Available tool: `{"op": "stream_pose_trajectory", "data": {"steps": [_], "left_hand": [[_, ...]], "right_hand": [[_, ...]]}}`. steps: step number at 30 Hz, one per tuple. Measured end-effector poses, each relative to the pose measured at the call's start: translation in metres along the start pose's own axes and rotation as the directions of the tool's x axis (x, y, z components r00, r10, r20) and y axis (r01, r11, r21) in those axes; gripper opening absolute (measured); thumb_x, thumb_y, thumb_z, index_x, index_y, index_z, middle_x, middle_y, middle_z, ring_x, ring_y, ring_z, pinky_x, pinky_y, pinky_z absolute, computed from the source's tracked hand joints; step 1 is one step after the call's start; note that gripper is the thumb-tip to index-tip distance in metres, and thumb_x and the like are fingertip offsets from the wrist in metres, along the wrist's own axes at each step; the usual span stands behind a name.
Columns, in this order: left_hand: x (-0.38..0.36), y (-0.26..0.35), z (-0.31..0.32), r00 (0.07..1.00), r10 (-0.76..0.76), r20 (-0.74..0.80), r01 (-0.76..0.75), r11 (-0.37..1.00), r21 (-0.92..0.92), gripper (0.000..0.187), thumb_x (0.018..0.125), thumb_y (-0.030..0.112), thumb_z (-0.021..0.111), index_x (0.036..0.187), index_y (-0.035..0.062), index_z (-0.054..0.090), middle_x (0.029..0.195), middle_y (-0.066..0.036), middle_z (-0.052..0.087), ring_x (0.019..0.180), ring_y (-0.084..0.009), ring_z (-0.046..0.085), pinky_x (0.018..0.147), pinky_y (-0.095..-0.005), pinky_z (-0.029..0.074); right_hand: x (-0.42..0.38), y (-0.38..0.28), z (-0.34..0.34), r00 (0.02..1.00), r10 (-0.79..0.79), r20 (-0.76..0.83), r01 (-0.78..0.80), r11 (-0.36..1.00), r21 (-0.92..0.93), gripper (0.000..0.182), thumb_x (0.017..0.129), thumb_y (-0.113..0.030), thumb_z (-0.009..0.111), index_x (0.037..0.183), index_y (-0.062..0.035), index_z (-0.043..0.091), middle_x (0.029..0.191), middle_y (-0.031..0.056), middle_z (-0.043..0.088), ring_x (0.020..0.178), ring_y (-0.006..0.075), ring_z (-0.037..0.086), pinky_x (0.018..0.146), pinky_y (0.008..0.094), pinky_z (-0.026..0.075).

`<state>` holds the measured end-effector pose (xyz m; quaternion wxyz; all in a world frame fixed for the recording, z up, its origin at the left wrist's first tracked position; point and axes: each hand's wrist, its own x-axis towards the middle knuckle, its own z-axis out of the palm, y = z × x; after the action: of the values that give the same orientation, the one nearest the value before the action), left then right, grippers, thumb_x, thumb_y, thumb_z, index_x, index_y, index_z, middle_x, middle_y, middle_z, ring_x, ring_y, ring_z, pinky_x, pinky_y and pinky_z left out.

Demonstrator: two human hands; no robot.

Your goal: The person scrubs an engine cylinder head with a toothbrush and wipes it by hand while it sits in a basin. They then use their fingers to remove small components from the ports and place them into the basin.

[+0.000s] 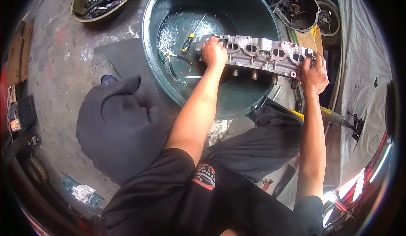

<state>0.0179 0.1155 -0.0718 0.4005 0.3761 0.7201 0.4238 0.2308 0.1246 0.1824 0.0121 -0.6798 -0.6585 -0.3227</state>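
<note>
A long silver metal engine part (264,55), with a row of oval ports on its face, is held across the right side of a large round green tub (149,37). My left hand (215,52) is closed on its left end, and my right hand (315,74) grips its right end. Inside the tub, left of my left hand, lie a yellow-and-black screwdriver (188,43), pliers with dark handles (182,59) and a pale blade-like piece (193,77). The tub's floor looks wet.
A metal bowl of parts (76,15) stands at the upper left. Engine housings (298,8) and a wheel-like part (327,18) sit at the upper right, beside a grey cover (363,67). A teal tray (94,200) lies at the lower left.
</note>
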Motion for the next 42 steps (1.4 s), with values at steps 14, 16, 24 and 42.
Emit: {"op": "stream_pose_trajectory", "data": {"steps": [14,16,24,42], "left_hand": [[0.014,0.003,0.011,0.964,0.256,0.073,-0.266,0.942,0.206,0.013,0.085,0.011,0.067,0.097,0.0045,0.067,0.104,-0.016,0.066,0.105,-0.0366,0.059,0.091,-0.047,0.049],[0.012,-0.003,0.015,0.953,0.304,0.004,-0.3,0.936,0.183,0.011,0.085,0.01,0.068,0.093,0.0042,0.066,0.1,-0.016,0.067,0.098,-0.0368,0.059,0.089,-0.0474,0.048],[0.016,-0.007,0.024,0.929,0.357,-0.101,-0.355,0.934,0.039,0.007,0.08,0.006,0.069,0.083,0.0028,0.064,0.09,-0.016,0.067,0.091,-0.037,0.06,0.083,-0.0471,0.047],[0.019,0.036,0.03,0.995,0.03,0.091,-0.016,0.989,-0.149,0.009,0.08,0.011,0.072,0.084,0.004,0.07,0.089,-0.019,0.071,0.092,-0.0384,0.068,0.083,-0.0463,0.053]], "right_hand": [[-0.004,0.004,0.004,0.999,-0.033,0.024,0.033,0.999,0.034,0.035,0.089,-0.032,0.061,0.12,-0.0177,0.066,0.129,-0.0002,0.066,0.109,0.027,0.068,0.087,0.041,0.056],[-0.002,-0.002,-0.005,0.999,-0.006,0.052,0.005,1.0,0.015,0.033,0.088,-0.03,0.061,0.117,-0.0169,0.067,0.127,0.0004,0.067,0.108,0.0272,0.068,0.086,0.0412,0.056],[-0.002,-0.003,-0.001,1.0,-0.013,0.017,0.012,1.0,0.029,0.031,0.087,-0.029,0.062,0.115,-0.0179,0.068,0.122,0.0015,0.068,0.105,0.0279,0.069,0.084,0.0404,0.056],[-0.002,-0.002,-0.004,0.998,-0.046,0.05,0.046,0.999,0.004,0.03,0.087,-0.03,0.062,0.115,-0.0195,0.067,0.116,0.0019,0.07,0.101,0.028,0.069,0.082,0.0425,0.056]]}}
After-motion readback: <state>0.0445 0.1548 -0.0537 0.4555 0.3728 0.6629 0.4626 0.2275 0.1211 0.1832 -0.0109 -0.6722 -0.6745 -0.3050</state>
